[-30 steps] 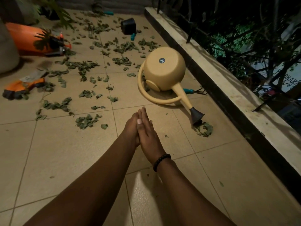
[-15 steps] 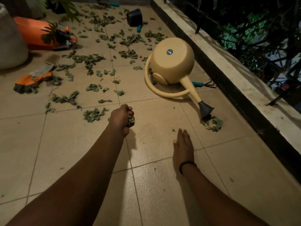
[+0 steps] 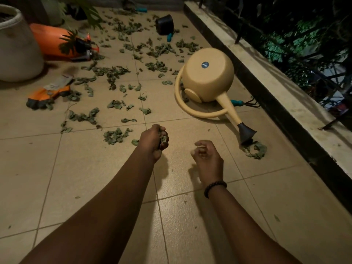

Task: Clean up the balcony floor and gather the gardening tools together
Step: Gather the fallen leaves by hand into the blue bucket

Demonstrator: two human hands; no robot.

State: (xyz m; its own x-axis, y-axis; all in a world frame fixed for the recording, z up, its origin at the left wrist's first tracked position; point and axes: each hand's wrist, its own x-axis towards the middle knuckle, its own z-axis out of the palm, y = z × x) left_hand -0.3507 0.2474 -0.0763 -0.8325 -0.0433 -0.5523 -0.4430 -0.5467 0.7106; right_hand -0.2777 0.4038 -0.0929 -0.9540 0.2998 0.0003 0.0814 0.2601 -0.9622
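Dry green leaves (image 3: 112, 73) lie scattered over the tiled balcony floor. My left hand (image 3: 154, 139) grips a clump of them just above the floor, beside a small leaf pile (image 3: 116, 135). To its right, my right hand (image 3: 206, 159) hovers with curled fingers and nothing visible in them. A yellow watering can (image 3: 207, 77) lies on its side ahead, with more leaves (image 3: 255, 151) under its black spout. A teal-handled hand rake (image 3: 237, 102) pokes out behind the can. Orange gloves (image 3: 47, 94) lie at the left.
A white planter (image 3: 17, 48) and a tipped orange sprayer (image 3: 57, 41) stand at the far left. A black pot (image 3: 164, 23) and a teal tool (image 3: 169, 37) lie farther back. The parapet (image 3: 266, 77) with railing bounds the right side.
My hands were pressed together; they parted, the left closing on a clump of leaves. The right lay flat on the floor, then lifted with its fingers curled.
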